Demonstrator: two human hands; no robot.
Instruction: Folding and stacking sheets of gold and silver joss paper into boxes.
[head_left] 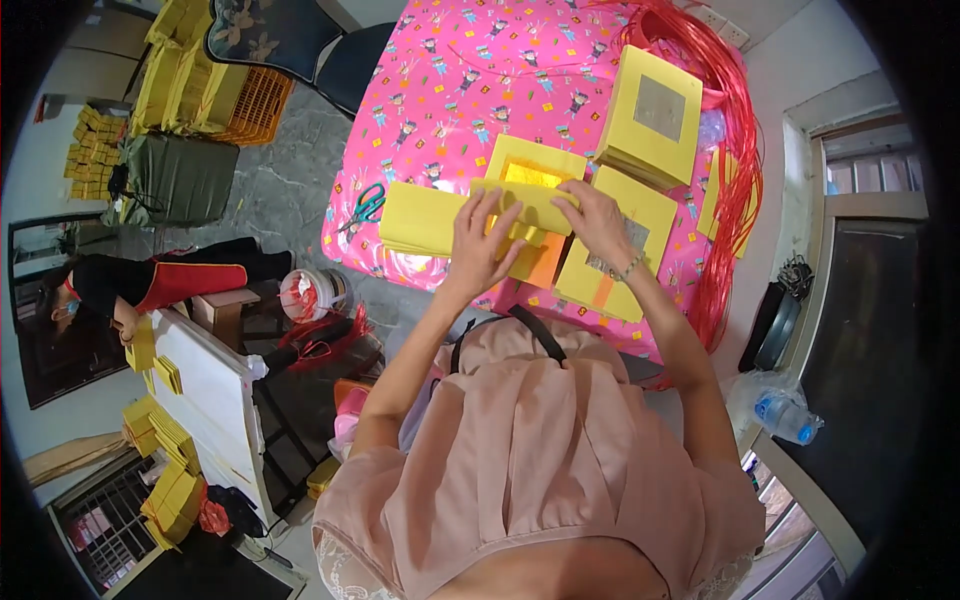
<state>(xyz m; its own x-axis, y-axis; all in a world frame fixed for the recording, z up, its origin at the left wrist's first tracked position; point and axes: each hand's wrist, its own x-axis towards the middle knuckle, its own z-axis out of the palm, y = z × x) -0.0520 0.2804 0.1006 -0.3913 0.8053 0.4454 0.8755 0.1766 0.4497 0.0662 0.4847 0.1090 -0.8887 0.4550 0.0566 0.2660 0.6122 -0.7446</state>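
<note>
At the near edge of the pink table, a folded sheet of yellow paper [543, 210] is between my two hands. My left hand [480, 245] grips its left end with bent fingers. The right end is pinched between thumb and fingers of my right hand [597, 222], which wears a bracelet. Beneath lies yellow paper with an orange patch [541, 262] and a bright gold patch [535, 174]; my hands hide part of it. A stack of folded yellow paper [420, 218] sits left of my left hand. Yellow sheets with a silver square [640, 215] lie under my right wrist.
A taller yellow paper stack [655, 115] stands at the far right, beside long red plastic strands [735, 200]. Green-handled scissors [368, 203] rest on the patterned pink tablecloth [440, 100]. On the left, another person [130, 290] handles yellow paper at a white table [205, 390].
</note>
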